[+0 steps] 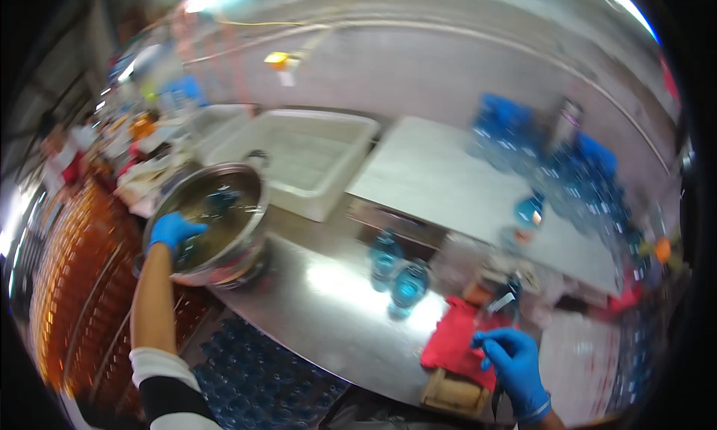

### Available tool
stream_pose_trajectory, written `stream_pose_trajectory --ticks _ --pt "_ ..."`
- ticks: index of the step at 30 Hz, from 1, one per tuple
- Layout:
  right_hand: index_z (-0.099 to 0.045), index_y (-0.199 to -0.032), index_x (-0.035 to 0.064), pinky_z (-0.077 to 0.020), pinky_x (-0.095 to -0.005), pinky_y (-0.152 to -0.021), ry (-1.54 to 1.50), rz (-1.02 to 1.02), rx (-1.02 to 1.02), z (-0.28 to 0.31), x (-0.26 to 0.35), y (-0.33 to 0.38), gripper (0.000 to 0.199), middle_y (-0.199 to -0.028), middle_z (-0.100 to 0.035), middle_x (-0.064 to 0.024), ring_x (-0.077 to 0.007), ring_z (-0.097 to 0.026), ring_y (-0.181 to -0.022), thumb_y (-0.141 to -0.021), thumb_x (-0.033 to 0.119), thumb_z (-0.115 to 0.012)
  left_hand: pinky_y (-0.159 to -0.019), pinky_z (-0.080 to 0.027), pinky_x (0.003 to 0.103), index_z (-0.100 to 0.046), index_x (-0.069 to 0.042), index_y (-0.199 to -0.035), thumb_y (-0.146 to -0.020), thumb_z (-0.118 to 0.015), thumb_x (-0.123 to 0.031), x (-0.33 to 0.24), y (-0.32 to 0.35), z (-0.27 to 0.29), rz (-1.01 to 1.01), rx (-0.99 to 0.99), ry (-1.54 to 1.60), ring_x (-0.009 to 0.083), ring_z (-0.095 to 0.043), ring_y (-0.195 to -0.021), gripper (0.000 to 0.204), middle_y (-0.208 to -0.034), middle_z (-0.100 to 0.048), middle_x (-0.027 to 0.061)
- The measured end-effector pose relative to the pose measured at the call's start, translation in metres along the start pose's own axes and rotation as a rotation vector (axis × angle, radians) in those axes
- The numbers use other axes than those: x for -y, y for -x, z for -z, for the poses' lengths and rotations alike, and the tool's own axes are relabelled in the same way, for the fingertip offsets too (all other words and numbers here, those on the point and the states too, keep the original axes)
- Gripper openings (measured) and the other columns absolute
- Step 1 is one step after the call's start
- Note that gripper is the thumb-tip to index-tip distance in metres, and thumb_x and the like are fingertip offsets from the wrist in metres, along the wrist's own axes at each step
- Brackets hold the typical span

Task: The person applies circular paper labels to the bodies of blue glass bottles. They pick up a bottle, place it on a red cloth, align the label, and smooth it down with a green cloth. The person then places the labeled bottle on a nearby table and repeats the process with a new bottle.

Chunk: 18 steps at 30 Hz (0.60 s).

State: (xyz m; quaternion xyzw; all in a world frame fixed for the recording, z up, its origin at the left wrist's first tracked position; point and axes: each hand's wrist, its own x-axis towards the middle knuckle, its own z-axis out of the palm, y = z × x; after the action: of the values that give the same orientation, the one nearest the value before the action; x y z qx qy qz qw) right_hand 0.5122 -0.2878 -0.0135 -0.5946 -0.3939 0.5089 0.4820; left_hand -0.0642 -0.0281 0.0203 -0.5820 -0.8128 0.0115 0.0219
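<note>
My left hand (176,231), in a blue glove, reaches over the near left rim of a round metal pot (259,219) holding cloudy liquid. Its thumb points across the liquid; the other fingers are hidden beside a blurred blue-green shape (193,249). A blue glass piece (222,198) floats or lies farther in. My right hand (515,366), also gloved in blue, is curled with thumb and forefinger pinched together, beside a red cloth (461,340). Whatever is in that pinch is too small to make out. Two blue glass bottles (385,254) (408,284) stand on the metal table between my hands.
A white plastic tub (317,198) sits behind the pot. Many blue bottles (575,180) crowd the right end of a white board (441,165). Stacked amber glassware (82,281) rises at left, and blue glassware (261,370) lies below the table edge. A wooden block (455,393) supports the cloth.
</note>
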Motion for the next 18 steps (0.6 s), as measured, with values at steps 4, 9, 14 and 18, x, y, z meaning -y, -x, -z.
stream_pose_trajectory --ticks 4,9,14,18 --pt "-0.063 -0.093 -0.0020 -0.0453 -0.0205 -0.057 0.042 0.190 -0.375 0.022 -0.008 0.008 0.012 -0.082 -0.064 -0.0072 -0.0089 -0.056 -0.063 -0.083 0.004 -0.060 -0.087 -0.045 0.040 -0.066 -0.001 -0.098 -0.056 -0.064 -0.069 0.018 -0.028 -0.027 0.137 0.191 -0.149 0.0352 -0.059 -0.098 0.080 -0.103 -0.062 0.0207" --pt "-0.053 -0.115 -0.0003 -0.0484 -0.0278 -0.063 0.811 0.236 -0.581 0.049 -0.028 0.012 0.060 -0.091 -0.061 -0.0108 -0.0189 -0.061 -0.077 -0.070 0.032 -0.075 -0.070 -0.049 0.038 -0.067 0.001 -0.092 -0.058 -0.075 -0.042 -0.004 -0.041 -0.039 0.144 0.265 0.095 0.0255 -0.063 -0.082 0.056 -0.093 -0.066 0.0184" --pt "-0.024 -0.137 0.0008 -0.0494 -0.0385 -0.068 0.842 0.251 -0.527 0.012 -0.047 -0.012 0.104 -0.102 -0.058 -0.0186 -0.0299 -0.061 -0.085 -0.060 0.048 -0.077 -0.061 -0.049 0.039 -0.066 0.004 -0.087 -0.057 -0.073 -0.022 0.035 -0.072 -0.055 0.047 0.299 0.168 0.0245 -0.062 -0.074 0.041 -0.087 -0.066 0.0175" --pt "-0.013 -0.140 0.0014 -0.0501 -0.0376 -0.067 0.861 0.268 -0.579 0.007 -0.056 -0.019 0.112 -0.104 -0.056 -0.0199 -0.0288 -0.061 -0.084 -0.061 0.048 -0.076 -0.060 -0.050 0.037 -0.060 0.006 -0.097 -0.053 -0.076 -0.021 0.012 -0.051 -0.048 0.220 0.241 0.173 0.0246 -0.062 -0.072 0.054 -0.090 -0.064 0.0201"
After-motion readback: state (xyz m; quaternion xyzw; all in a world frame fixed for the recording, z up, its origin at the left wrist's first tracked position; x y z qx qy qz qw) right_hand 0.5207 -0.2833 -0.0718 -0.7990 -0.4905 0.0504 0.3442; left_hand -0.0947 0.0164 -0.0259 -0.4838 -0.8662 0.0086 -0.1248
